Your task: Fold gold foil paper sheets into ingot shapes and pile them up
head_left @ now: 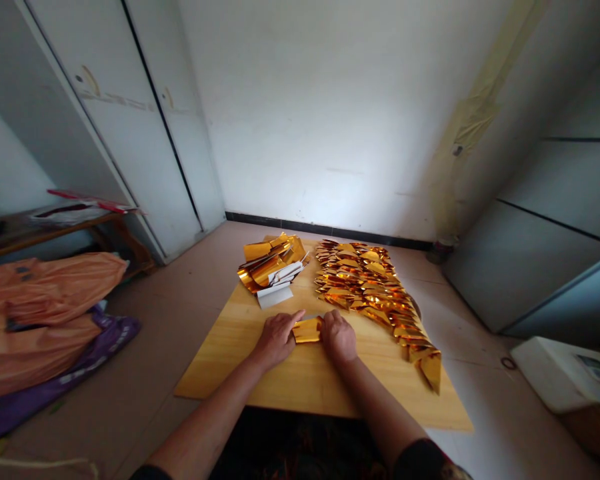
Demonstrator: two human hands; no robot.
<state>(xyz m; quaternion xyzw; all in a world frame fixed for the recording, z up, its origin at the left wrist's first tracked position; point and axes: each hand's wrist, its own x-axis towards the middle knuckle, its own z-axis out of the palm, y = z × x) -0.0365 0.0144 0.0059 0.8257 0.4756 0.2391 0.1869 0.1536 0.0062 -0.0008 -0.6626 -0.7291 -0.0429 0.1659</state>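
Between my two hands, low over the wooden board, is a small sheet of gold foil paper (308,331), partly folded, with a pale edge showing along its far side. My left hand (276,337) grips its left end, the thumb pointing toward the middle. At the right end, my right hand (339,335) is closed on the paper with curled fingers. Beyond my left hand lies a loose pile of gold foil sheets (270,261), some turned to their white backs. Rows of folded gold paper pieces (365,273) stand packed together on the right, trailing toward the near right corner.
The wooden board (220,373) is low above a tiled floor. An orange bag (55,300) and a purple bag (110,340) lie left, near a wooden bench (45,235). Cabinets (125,120) stand behind them. A grey fridge-like unit (540,220) and a white box (555,373) are right.
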